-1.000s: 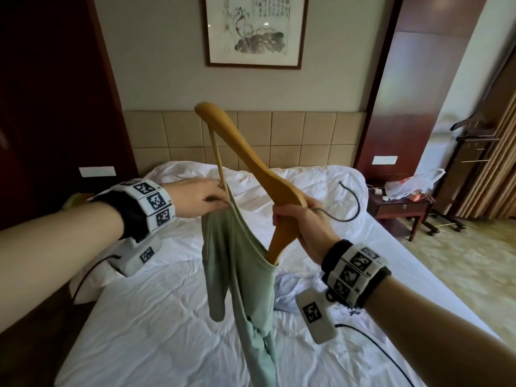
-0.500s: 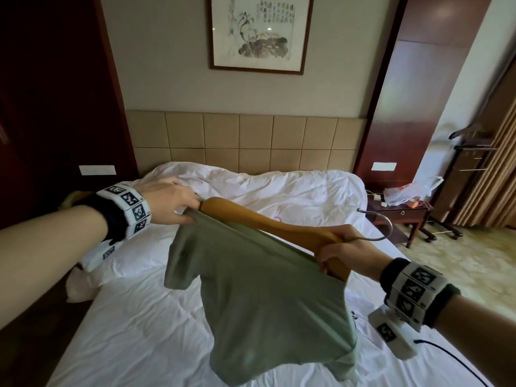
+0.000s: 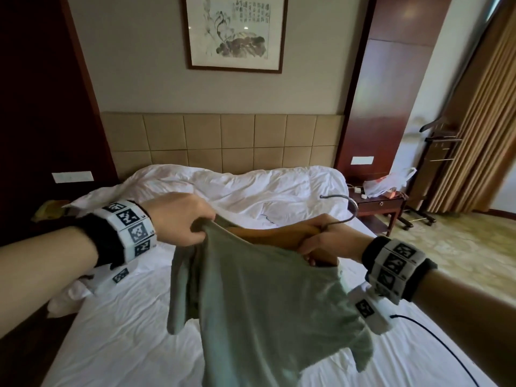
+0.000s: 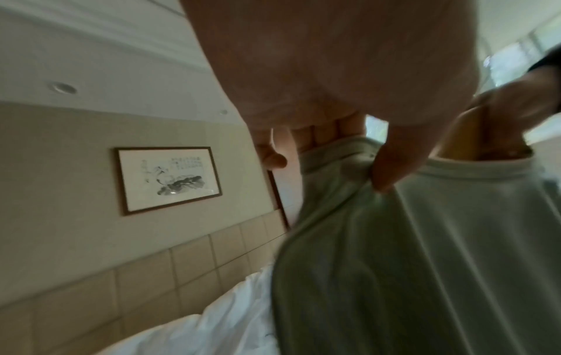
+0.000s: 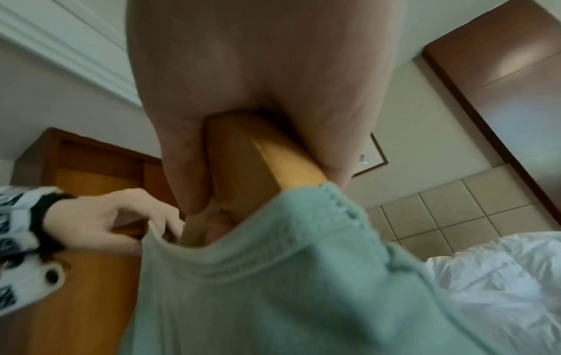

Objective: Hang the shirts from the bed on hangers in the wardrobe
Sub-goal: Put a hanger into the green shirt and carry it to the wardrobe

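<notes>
Green shirt (image 3: pixel 259 300) being threaded onto wooden hanger (image 3: pixel 268 237) above bed (image 3: pixel 125 325); collar pinched by left hand (image 3: pixel 181 222), hanger gripped by right hand (image 3: pixel 326 241); next, far shoulder to be seated

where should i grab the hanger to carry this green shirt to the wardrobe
Take the wooden hanger at its bare middle below the metal hook, from above, where the right hand grips it now. The green shirt covers the arms, and this leaves the hook free.
</notes>
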The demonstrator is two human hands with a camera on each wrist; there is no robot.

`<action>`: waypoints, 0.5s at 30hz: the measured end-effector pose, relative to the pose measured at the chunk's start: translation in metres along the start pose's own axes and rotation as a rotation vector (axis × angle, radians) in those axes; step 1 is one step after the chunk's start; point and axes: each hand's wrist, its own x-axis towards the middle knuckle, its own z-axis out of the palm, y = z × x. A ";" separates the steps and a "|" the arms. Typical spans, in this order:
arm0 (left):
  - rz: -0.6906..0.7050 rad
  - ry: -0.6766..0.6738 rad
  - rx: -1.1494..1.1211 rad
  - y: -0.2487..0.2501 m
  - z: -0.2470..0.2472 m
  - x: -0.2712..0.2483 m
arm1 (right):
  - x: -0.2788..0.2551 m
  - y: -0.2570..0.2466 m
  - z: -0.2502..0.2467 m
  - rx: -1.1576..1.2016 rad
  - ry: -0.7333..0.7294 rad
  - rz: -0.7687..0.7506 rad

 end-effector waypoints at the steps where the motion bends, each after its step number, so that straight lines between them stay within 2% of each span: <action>1: 0.017 0.050 -0.086 0.009 0.001 0.000 | -0.001 -0.006 0.000 0.016 -0.010 0.009; 4: 0.017 0.214 -0.289 0.037 -0.002 0.001 | -0.001 -0.028 0.000 -0.018 -0.078 -0.002; 8: -0.047 0.091 -0.260 0.062 0.010 0.008 | 0.006 -0.057 0.008 -0.076 -0.179 -0.009; 12: -0.069 0.178 -0.246 0.072 0.030 0.010 | 0.010 -0.065 0.009 -0.212 -0.199 -0.031; 15: -0.094 0.204 -0.224 0.070 0.040 0.006 | 0.016 -0.048 0.003 -0.483 -0.109 -0.045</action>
